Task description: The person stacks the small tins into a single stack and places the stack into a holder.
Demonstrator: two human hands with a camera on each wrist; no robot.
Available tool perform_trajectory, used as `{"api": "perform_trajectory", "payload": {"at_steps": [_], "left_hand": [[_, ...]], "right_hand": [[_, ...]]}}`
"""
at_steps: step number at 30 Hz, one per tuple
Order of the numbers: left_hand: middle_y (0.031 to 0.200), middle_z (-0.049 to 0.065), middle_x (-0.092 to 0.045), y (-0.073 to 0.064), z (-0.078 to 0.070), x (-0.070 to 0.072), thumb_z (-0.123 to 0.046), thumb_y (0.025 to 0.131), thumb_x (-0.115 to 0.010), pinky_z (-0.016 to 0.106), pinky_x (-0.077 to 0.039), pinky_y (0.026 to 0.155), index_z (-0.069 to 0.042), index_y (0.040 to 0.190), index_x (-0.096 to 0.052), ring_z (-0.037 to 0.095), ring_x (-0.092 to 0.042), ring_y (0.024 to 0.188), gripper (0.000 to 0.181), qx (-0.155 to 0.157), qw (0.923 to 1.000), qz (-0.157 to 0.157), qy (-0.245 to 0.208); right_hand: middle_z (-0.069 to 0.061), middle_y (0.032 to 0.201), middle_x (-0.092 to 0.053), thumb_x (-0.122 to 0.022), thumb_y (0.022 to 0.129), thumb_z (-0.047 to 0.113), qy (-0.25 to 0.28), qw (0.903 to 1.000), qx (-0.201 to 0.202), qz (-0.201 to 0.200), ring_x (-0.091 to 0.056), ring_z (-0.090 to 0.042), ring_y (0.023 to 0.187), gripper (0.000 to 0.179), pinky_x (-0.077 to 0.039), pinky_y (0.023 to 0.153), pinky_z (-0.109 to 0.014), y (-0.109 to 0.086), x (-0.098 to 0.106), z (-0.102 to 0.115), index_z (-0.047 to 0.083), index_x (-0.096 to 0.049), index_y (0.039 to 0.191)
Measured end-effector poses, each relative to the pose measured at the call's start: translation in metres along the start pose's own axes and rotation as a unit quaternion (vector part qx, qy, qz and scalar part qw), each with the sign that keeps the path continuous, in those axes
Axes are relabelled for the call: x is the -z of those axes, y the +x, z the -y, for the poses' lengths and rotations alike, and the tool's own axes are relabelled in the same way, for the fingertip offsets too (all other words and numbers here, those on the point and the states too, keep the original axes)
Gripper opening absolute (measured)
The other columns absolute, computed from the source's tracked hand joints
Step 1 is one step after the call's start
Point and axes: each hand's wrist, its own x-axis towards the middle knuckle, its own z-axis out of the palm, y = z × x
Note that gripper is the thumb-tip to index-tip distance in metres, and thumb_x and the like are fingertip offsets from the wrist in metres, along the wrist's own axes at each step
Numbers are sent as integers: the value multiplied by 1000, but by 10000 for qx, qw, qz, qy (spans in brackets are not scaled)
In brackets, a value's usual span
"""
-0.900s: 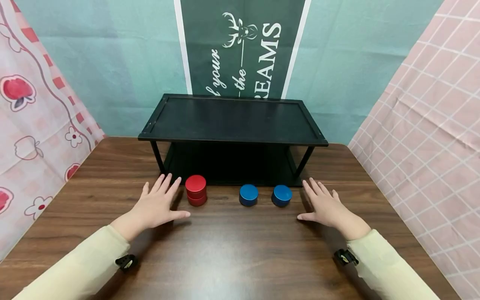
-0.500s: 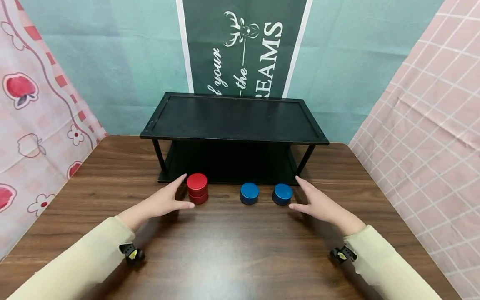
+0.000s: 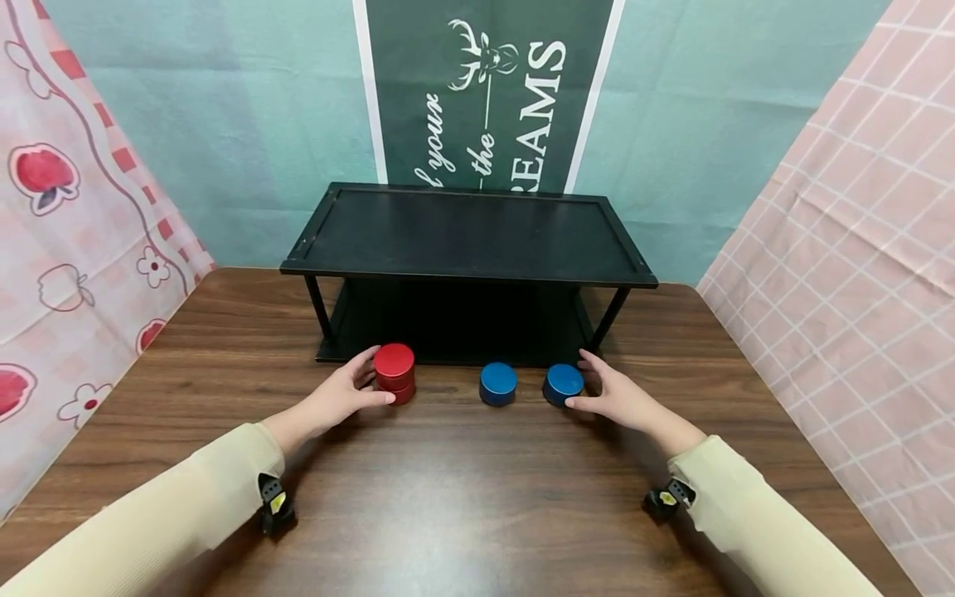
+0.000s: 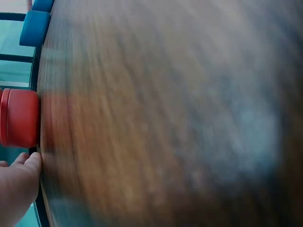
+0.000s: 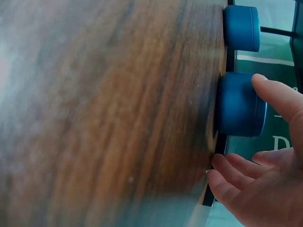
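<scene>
Two round red tins, one stacked on the other point(image 3: 394, 371), stand upright at the left of a row along the table. My left hand point(image 3: 339, 400) is beside the stack, its thumb in front and its fingers at the far left side, curved loosely. In the left wrist view its fingertips point(image 4: 34, 160) are right by the lower red tin point(image 4: 22, 118). My right hand point(image 3: 622, 400) reaches around the right-hand blue tin point(image 3: 563, 385), thumb at the near side. In the right wrist view the thumb overlaps that tin's lid, while the other fingers point(image 5: 229, 187) stay spread apart from it.
A second blue tin point(image 3: 497, 384) stands between the red stack and the right-hand blue tin. Just behind the row stands a black two-level rack point(image 3: 477, 236) on the wooden table point(image 3: 462, 481). Patterned cloths hang at the back and both sides.
Both hands have moved inward, the left rightward to the red tins and the right leftward to the blue tin. Their spread fingers have drawn closer around them. The tins stay in place.
</scene>
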Motion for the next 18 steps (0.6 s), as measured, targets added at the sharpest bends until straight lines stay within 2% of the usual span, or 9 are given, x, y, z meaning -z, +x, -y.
{"api": "perform_trajectory", "payload": {"at_steps": [10,15,18], "left_hand": [[140,30,-34,4,4,-10,-1,83,-67,47,-25,107,9,142,-21,38,-30,132,75,-281,9990,-308,-168],[137,29,-39,4,7,-12,-1,82,-68,46,-30,104,9,140,-28,37,-36,128,71,-363,9981,-505,25],[136,28,-41,3,8,-12,-3,82,-69,46,-32,103,8,139,-31,37,-38,127,69,-413,9978,-483,176]], "right_hand": [[-29,136,-39,-69,85,29,-126,9999,109,19,-40,-43,124,82,-42,92,-52,3,-3,5,-7,-23,142],[-30,133,-42,-70,84,26,-40,9998,177,-15,-44,-42,120,75,-41,94,-52,4,-4,6,-7,-30,139],[-28,130,-46,-69,85,24,-16,9998,193,-40,-48,-39,116,70,-43,92,-51,3,-5,6,-7,-34,136]]}}
